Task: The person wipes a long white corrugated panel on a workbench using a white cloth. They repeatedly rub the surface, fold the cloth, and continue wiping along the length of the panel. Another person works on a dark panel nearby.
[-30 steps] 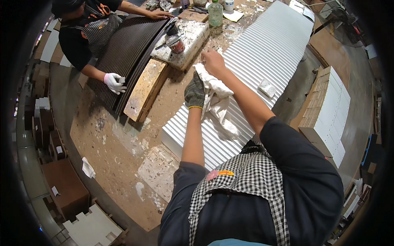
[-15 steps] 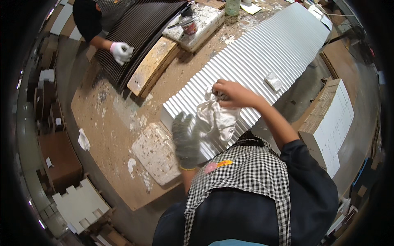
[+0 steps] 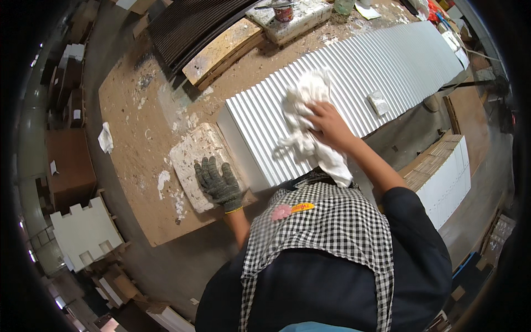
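A long silver panel with a ribbed top (image 3: 354, 66) lies slantwise over the workbench. Bare, my right hand (image 3: 326, 123) grips a crumpled white cloth (image 3: 312, 91) against the ribs, and the cloth's tail hangs over the panel's near edge. My left hand (image 3: 218, 182), in a dark grey knitted glove, rests with fingers spread on a paint-spotted whitish block (image 3: 188, 152) beside the panel's left end. A small whitish block (image 3: 378, 103) sits on the ribs to the right of my right hand.
The brown workbench (image 3: 124, 182) is spattered with paint. At the back lie a dark ribbed panel (image 3: 188, 27), a wooden block (image 3: 221, 52) and a whitish slab (image 3: 301, 25) carrying a small tin (image 3: 283, 11). Stacked white-faced boards (image 3: 442, 171) stand on the right.
My left hand has moved off the panel's end, left onto the whitish block. My right hand has shifted slightly right, and the cloth is spread farther up the ribs. The co-worker's gloved hand has left view.
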A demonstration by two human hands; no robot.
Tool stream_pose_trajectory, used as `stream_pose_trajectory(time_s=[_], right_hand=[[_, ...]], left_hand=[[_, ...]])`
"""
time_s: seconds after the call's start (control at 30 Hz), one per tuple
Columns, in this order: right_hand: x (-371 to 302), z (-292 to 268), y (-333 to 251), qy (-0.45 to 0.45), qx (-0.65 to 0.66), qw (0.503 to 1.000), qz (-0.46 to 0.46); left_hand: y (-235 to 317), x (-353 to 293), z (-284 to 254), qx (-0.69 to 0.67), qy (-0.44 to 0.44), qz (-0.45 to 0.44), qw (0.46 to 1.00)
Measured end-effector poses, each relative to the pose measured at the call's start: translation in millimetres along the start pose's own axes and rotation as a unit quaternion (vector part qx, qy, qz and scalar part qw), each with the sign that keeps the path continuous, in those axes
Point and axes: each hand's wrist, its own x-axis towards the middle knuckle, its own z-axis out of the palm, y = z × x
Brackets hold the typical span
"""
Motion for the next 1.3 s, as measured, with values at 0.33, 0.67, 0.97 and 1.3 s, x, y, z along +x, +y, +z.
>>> stream_pose_trajectory(time_s=[0.33, 0.67, 0.97, 1.3], right_hand=[[39, -11, -45, 0.039, 0.009, 0.996, 0.078], [172, 68, -16, -0.023, -0.161, 0.980, 0.113], [199, -28, 16, 0.343, 0.499, 0.792, 0.076], [-28, -14, -78, -0.132, -0.135, 0.970, -0.155]], left_hand=[[3, -2, 0, -0.011, -0.034, -0.001, 0.999], [0, -10, 1, -0.007, -0.030, -0.047, 0.998], [-6, -21, 1, -0.036, -0.008, -0.075, 0.996], [1, -8, -2, -0.050, -0.023, -0.078, 0.995]])
